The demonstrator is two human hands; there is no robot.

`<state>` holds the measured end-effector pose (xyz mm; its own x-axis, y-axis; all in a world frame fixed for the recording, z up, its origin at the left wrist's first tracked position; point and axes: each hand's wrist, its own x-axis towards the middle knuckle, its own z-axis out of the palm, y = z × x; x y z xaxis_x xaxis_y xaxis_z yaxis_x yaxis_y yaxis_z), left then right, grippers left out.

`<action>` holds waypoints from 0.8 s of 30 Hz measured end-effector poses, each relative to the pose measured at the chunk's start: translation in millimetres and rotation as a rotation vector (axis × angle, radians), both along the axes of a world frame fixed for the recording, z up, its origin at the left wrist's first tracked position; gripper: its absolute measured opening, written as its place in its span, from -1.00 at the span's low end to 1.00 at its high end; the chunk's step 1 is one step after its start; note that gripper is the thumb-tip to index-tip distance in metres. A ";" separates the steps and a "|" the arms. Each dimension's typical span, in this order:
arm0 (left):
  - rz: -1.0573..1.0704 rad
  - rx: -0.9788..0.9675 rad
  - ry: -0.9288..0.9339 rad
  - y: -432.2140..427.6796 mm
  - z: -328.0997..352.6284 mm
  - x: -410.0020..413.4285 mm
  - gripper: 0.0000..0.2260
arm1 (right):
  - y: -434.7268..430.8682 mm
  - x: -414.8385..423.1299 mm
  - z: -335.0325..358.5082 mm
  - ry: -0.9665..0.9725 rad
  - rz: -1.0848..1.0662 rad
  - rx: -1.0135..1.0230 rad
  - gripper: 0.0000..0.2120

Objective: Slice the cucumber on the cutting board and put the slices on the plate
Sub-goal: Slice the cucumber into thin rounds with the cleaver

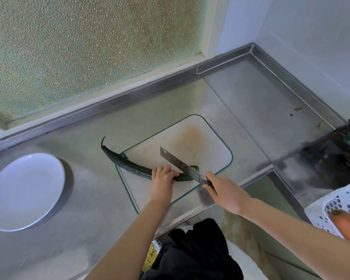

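1. Gripping cucumber (129, 165) with left hand (162, 180), fingers curled over it, on board (200, 142), near its front-left corner.
2. Clasping knife (180, 165) handle in right hand (222, 190), at board's front edge; blade set across cucumber's right end, just beside left hand.
3. Stem end out past board's left edge.
4. Plate (24, 190) well left of board.

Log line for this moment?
phase: slicing | left hand: holds cucumber on board | right hand: knife across cucumber end | plate: no slices
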<state>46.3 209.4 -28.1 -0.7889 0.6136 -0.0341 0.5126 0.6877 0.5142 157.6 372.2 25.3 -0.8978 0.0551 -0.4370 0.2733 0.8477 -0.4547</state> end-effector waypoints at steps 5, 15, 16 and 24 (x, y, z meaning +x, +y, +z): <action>0.000 -0.005 0.005 0.0 -0.9 -0.5 -0.77 | -0.4 -0.4 0.7 -0.008 0.048 0.049 -0.89; -0.003 0.011 0.011 -0.7 -4.2 -1.0 -0.73 | -12.6 0.5 -0.3 -0.006 0.051 0.103 -0.88; -0.005 0.010 0.013 -0.9 -4.9 -1.0 -0.73 | -14.2 -0.2 -1.1 -0.004 0.053 0.115 -0.87; -0.005 0.013 -0.003 -0.1 -3.8 -1.3 -0.72 | -20.6 -21.3 -17.6 0.006 0.082 0.166 -0.83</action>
<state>45.0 209.3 -31.9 -0.7858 0.6178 -0.0287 0.5141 0.6783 0.5250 136.3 351.6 7.8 -0.9047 0.0522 -0.4229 0.1977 0.9306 -0.3080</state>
